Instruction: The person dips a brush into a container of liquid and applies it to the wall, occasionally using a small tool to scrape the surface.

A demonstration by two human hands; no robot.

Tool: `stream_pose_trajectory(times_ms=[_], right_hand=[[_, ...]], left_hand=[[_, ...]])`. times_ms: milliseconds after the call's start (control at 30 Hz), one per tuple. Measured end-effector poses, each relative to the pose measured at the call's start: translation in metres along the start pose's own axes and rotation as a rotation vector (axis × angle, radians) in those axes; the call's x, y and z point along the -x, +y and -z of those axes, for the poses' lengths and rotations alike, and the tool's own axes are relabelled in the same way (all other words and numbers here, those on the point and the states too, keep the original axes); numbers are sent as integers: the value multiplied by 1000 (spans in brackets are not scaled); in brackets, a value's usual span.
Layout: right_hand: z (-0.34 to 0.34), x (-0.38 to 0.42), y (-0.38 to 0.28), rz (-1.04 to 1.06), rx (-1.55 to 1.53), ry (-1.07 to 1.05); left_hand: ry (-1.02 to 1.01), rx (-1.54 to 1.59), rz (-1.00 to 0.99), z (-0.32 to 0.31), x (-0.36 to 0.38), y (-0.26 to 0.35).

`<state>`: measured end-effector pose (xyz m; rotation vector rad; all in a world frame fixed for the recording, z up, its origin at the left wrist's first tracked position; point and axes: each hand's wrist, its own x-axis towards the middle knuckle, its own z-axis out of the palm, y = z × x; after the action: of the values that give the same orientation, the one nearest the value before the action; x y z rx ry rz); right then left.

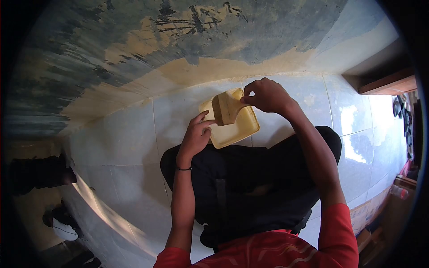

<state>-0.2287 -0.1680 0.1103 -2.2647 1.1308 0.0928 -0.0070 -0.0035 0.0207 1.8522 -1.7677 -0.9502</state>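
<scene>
My right hand (266, 95) is closed on the handle of a wide paintbrush (229, 109), holding it over a yellowish square tub (248, 130). The brush's dark bristles point left, toward my left hand (196, 134). That hand is at the tub's left side, its fingers apart and one fingertip right at the bristles. Pale cream paint coats the inside of the tub, which sits on the tiled floor just in front of my crossed legs.
Ahead rises a wall (178, 44) with patchy grey and cream paint. Light tiles cover the floor (125, 134). A wooden ledge (389, 84) juts out at the right, with a cardboard piece (368, 210) lower down. Dark objects (42, 174) stand at the left.
</scene>
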Motion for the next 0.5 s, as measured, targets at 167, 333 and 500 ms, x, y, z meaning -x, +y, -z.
stream_pose_trajectory(times_ms=[167, 333, 500], right_hand=[[0, -1, 0, 2, -77, -5], [-6, -3, 4, 168, -84, 96], [6, 0, 3, -10, -140, 9]], left_hand=[[167, 121, -32, -5, -5, 15], [105, -209, -45, -9, -3, 21], [73, 42, -81, -4, -3, 23]])
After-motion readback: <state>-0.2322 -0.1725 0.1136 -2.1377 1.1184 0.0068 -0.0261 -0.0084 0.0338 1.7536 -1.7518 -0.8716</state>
